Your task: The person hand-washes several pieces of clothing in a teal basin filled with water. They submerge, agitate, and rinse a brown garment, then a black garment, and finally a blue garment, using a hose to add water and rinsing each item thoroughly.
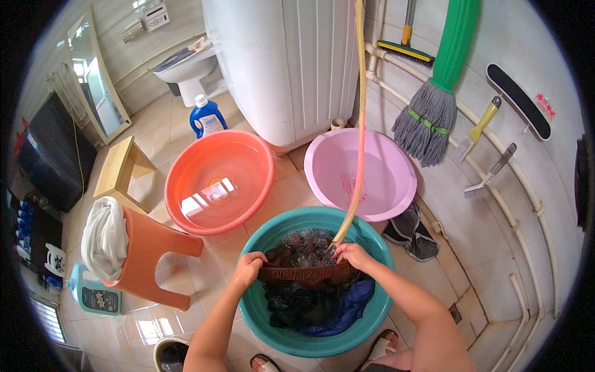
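A brown garment (307,275) with a gathered elastic waistband is stretched across the teal basin (253,322). My left hand (250,266) pinches one end of the band near the left rim. On the other side, my right hand (354,255) grips the opposite end, just beside the mouth of a yellowish hose (361,111). Bubbling water surrounds the hose's end; whether my right fingers touch the hose is hard to see. Black cloth (284,305) and blue cloth (353,310) lie in the water nearer me. The garment's lower part is under water.
Beyond stand an orange basin (176,208) of water and a pink basin (316,161). An orange stool (149,248) bearing white cloth (104,239) is at left. A blue bottle (207,118) stands by a white appliance (285,68). A grey mop (424,124) and brushes hang at right.
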Motion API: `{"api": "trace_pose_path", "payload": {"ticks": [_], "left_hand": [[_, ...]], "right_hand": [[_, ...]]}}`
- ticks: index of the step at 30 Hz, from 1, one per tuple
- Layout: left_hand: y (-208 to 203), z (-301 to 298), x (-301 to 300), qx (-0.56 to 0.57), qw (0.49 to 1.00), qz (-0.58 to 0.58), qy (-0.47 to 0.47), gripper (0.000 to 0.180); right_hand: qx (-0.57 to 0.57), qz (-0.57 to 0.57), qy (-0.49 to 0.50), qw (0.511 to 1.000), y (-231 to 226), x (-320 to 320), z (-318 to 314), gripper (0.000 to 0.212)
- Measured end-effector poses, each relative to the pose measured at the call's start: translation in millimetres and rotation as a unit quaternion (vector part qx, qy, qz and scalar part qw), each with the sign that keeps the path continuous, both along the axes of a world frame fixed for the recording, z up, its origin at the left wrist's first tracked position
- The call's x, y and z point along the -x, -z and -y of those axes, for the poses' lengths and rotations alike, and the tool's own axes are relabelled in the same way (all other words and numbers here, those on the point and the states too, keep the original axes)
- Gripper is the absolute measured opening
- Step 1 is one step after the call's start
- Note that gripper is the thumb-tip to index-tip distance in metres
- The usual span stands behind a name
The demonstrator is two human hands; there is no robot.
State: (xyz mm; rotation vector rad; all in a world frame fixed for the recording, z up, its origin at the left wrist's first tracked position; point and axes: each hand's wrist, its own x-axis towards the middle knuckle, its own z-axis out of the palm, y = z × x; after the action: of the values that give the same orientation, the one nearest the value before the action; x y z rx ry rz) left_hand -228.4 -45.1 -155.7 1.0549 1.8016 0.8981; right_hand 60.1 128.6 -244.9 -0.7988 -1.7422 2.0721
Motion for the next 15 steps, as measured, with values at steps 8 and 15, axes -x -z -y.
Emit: {"api": "trace_pose_path", "payload": {"ticks": [8, 15], "left_hand": [[42, -26, -12, 0.112, 0.838, 0.477, -0.241, 0.025], [31, -54, -47, 0.002, 0.834, 0.525, -0.167, 0.050]], "right_hand": [[0.120, 0.172, -0.287, 0.935, -62, 7, 8, 0.041], [0.214, 0.100, 0.099, 0.967, 11, 11, 6, 0.026]]}}
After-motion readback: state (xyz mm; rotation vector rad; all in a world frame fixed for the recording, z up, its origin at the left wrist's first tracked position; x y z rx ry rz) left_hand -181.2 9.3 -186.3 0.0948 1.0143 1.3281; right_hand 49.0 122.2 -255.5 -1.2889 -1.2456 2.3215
